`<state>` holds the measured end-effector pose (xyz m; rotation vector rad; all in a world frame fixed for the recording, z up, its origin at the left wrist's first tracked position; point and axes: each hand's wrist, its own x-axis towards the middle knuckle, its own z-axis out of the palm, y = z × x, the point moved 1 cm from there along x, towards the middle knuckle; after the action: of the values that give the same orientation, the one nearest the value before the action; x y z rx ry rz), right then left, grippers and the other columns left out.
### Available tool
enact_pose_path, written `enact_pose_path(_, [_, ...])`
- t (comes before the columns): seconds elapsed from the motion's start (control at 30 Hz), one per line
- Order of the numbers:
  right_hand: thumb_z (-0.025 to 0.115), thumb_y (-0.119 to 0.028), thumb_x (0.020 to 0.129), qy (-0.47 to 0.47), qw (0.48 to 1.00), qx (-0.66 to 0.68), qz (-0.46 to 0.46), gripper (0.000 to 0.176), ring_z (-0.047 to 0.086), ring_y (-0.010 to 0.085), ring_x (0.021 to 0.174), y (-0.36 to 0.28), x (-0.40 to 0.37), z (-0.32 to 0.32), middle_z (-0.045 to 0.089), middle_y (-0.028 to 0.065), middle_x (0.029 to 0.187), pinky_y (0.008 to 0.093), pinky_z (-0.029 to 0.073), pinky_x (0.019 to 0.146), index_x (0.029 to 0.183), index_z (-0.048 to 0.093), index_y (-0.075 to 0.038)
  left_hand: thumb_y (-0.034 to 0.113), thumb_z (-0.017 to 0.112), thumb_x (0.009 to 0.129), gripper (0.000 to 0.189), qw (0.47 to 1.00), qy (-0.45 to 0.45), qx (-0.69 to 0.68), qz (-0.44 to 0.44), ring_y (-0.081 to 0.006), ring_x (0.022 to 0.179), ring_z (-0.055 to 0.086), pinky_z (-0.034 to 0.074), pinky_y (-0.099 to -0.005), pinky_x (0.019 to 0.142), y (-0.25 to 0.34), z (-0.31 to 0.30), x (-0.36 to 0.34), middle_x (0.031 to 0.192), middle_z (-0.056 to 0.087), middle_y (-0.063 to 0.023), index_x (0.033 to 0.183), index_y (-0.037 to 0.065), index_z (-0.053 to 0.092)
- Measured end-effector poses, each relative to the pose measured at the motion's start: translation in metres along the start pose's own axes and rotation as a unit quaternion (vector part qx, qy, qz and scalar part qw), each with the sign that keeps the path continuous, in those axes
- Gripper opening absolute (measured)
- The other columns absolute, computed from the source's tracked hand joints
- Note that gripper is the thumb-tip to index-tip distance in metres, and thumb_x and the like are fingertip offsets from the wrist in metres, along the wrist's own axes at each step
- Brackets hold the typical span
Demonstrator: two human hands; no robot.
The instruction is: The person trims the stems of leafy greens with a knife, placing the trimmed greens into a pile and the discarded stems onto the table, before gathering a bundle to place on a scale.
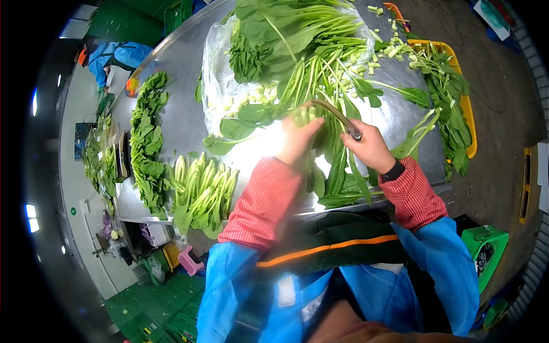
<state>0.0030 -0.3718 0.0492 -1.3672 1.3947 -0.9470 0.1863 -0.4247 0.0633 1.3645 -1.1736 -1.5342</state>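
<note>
My left hand (300,137) is closed around the stem ends of a bunch of leafy greens (329,137), partly washed out by glare. In my right hand (370,147) is a curved knife (337,113), its bent blade reaching left over the stems to my left hand's fingertips. Leaves of the bunch hang down toward the table's near edge. Just beyond both hands lies a large heap of greens (286,40), partly on clear plastic film (217,74). Cut stem pieces (372,63) are scattered around it.
The metal table (186,108) carries a neat row of greens (147,137) and trimmed bunches (203,188) on the left. A yellow crate (470,123) with loose greens (446,91) stands at the right edge. A green basket (492,240) is on the floor at lower right.
</note>
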Motion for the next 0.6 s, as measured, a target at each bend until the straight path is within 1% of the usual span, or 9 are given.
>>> enact_pose_path(0.1, [0.063,-0.020,0.083,-0.044,0.998,-0.002,-0.055,0.025,0.050,0.0177,0.055,0.002,-0.009,-0.010,0.052,0.0111,0.061,0.0318,0.042,0.056,0.094,0.062,0.002,0.006,0.069,0.082,0.040,0.998,-0.008,0.024,0.059,-0.0075,0.084,0.058,0.048,-0.0220,0.075,-0.008,0.008,0.007,0.096,0.063,-0.0001,0.119,0.000,0.058])
enact_pose_path(0.13, [0.062,-0.020,0.084,-0.043,0.997,0.004,-0.057,0.023,0.049,0.0168,0.055,0.000,-0.012,-0.014,0.052,0.0101,0.061,0.0317,0.042,0.055,0.091,0.062,0.001,0.004,0.068,0.082,0.033,0.998,-0.010,0.047,0.045,-0.0081,0.081,0.059,0.049,-0.0227,0.074,-0.001,0.011,0.004,0.093,0.064,-0.0007,0.114,-0.001,0.060])
enact_pose_path(0.23, [0.062,-0.019,0.084,-0.062,0.997,-0.005,-0.044,0.022,0.048,0.0158,0.055,-0.006,-0.011,-0.032,0.053,0.0088,0.062,0.0314,0.041,0.056,0.090,0.062,0.002,0.004,0.069,0.082,0.029,0.997,-0.015,0.065,0.028,-0.0089,0.079,0.060,0.049,-0.0234,0.072,-0.018,0.010,0.010,0.090,0.065,-0.0013,0.109,-0.001,0.061])
enact_pose_path(0.27, [0.063,-0.022,0.084,-0.064,0.997,-0.020,-0.047,0.023,0.056,0.0212,0.057,-0.001,-0.010,-0.037,0.058,0.0118,0.065,0.0346,0.044,0.057,0.090,0.062,0.001,0.004,0.069,0.082,0.028,0.997,-0.011,0.073,0.027,-0.0091,0.078,0.060,0.049,-0.0236,0.071,-0.023,0.009,0.011,0.090,0.065,-0.0015,0.108,-0.001,0.062])
enact_pose_path(0.3, [0.064,-0.024,0.084,-0.006,0.995,-0.086,-0.046,0.025,0.058,0.0245,0.060,-0.002,-0.008,-0.040,0.060,0.0132,0.067,0.0363,0.046,0.058,0.091,0.062,0.001,0.004,0.069,0.082,0.027,0.996,-0.007,0.081,0.026,-0.0094,0.077,0.060,0.050,-0.0238,0.071,-0.024,0.009,0.011,0.089,0.065,-0.0018,0.108,-0.001,0.062])
enact_pose_path(0.37, [0.065,-0.028,0.085,0.109,0.969,-0.217,-0.042,0.030,0.063,0.0311,0.065,-0.006,-0.003,-0.047,0.063,0.0162,0.070,0.0398,0.048,0.060,0.093,0.062,0.000,0.004,0.070,0.081,0.027,0.995,0.005,0.101,0.024,-0.0095,0.076,0.060,0.050,-0.0239,0.070,-0.024,0.008,0.010,0.088,0.065,-0.0019,0.107,0.000,0.063])
enact_pose_path(0.47, [0.065,-0.039,0.083,0.190,0.939,-0.278,-0.062,0.040,0.064,0.0380,0.074,0.024,0.027,-0.050,0.065,0.0195,0.077,0.0439,0.050,0.065,0.098,0.061,-0.001,0.008,0.072,0.080,0.027,0.986,0.029,0.165,0.022,-0.0090,0.076,0.060,0.049,-0.0234,0.070,-0.010,0.008,-0.001,0.088,0.066,-0.0019,0.104,0.001,0.064])
enact_pose_path(0.57, [0.064,-0.044,0.083,0.076,0.966,-0.244,0.028,0.046,0.064,0.0384,0.075,0.048,0.066,-0.020,0.065,0.0207,0.081,0.0446,0.050,0.068,0.099,0.059,-0.001,0.010,0.073,0.079,0.028,0.989,0.027,0.146,0.001,-0.0082,0.077,0.059,0.048,-0.0228,0.071,0.004,0.012,-0.011,0.090,0.066,-0.0020,0.104,0.001,0.064])
enact_pose_path(0.6, [0.064,-0.046,0.082,0.079,0.971,-0.223,0.045,0.048,0.064,0.0388,0.077,0.053,0.076,-0.007,0.065,0.0215,0.083,0.0451,0.050,0.070,0.098,0.059,-0.001,0.010,0.073,0.079,0.029,0.989,0.030,0.143,-0.001,-0.0080,0.078,0.059,0.048,-0.0227,0.071,0.004,0.011,-0.012,0.090,0.066,-0.0018,0.105,0.001,0.064])
